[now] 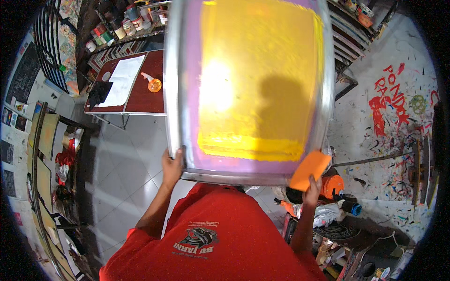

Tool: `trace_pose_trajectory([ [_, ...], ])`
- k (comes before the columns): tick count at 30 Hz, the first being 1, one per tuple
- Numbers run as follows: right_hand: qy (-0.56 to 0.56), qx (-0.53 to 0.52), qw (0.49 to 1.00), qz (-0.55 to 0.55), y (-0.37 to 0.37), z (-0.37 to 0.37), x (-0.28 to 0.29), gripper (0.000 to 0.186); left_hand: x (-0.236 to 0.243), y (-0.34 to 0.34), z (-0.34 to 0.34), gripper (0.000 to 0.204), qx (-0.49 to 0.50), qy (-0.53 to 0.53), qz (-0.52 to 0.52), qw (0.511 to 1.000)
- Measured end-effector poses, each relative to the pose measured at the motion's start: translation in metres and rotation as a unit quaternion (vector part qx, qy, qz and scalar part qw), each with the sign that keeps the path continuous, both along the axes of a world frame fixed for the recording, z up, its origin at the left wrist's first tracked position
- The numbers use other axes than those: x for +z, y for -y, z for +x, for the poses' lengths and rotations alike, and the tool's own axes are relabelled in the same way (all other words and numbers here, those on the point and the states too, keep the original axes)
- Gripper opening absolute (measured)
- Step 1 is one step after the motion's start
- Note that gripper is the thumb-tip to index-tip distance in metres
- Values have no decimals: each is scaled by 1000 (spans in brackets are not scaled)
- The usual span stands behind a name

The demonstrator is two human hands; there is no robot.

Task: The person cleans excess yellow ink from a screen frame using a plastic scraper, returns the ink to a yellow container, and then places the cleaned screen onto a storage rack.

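The left hand [172, 167] is clamped on the screen [255, 122] at its lower left corner. The thumb lies along the near face of the metal rim; the other fingers pass behind it and are hidden, so their spread cannot be told.

The right hand [310, 189] is closed on an orange card [309, 171] at the lower right corner. The thumb presses the near face of the card; the remaining fingers are mostly concealed. The card is tilted and overlaps the corner of the screen. Whether these fingers also bear on the rim cannot be told.

The screen extends above and between both hands, its face toward the viewer. Inside the rim is a purple border, and within that a yellow coat, thicker in a band just above the level of the fingers. A bright glare and a dark shadow fall on the coat.

Beyond the left fingers, up and to the left, stands a table [140, 105] bearing a white sheet [123, 77], a black cloth [98, 93] and an orange disc [154, 85]. Just right of the right fingers is an orange container [333, 185]. Below and between the hands is a red shirt [215, 257].
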State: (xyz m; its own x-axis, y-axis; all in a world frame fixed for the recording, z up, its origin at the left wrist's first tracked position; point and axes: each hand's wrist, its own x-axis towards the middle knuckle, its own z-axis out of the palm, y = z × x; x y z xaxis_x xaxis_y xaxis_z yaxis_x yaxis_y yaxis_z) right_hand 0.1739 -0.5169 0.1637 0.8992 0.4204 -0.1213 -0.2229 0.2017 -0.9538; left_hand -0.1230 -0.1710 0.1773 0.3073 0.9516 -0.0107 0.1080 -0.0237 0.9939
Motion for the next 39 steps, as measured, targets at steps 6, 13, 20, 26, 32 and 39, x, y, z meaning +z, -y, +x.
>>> trace_pose_trajectory([
  [6,61,149,983,85,-145,20,46,42,28,-40,-93,29,164,-5,13,986],
  [13,148,305,929,151,-337,-57,116,37,38,-107,-217,28,205,210,-7,956],
  [20,103,357,919,134,-428,-112,136,33,32,-88,-279,23,342,217,-23,914],
  [26,291,428,855,25,-479,-105,131,30,6,-73,-302,21,411,235,-14,881],
  [32,317,504,803,-25,-521,-75,121,37,28,-59,-274,15,469,168,-34,867],
  [39,-194,568,799,-32,-469,-105,64,47,56,-45,-252,9,525,81,-47,846],
])
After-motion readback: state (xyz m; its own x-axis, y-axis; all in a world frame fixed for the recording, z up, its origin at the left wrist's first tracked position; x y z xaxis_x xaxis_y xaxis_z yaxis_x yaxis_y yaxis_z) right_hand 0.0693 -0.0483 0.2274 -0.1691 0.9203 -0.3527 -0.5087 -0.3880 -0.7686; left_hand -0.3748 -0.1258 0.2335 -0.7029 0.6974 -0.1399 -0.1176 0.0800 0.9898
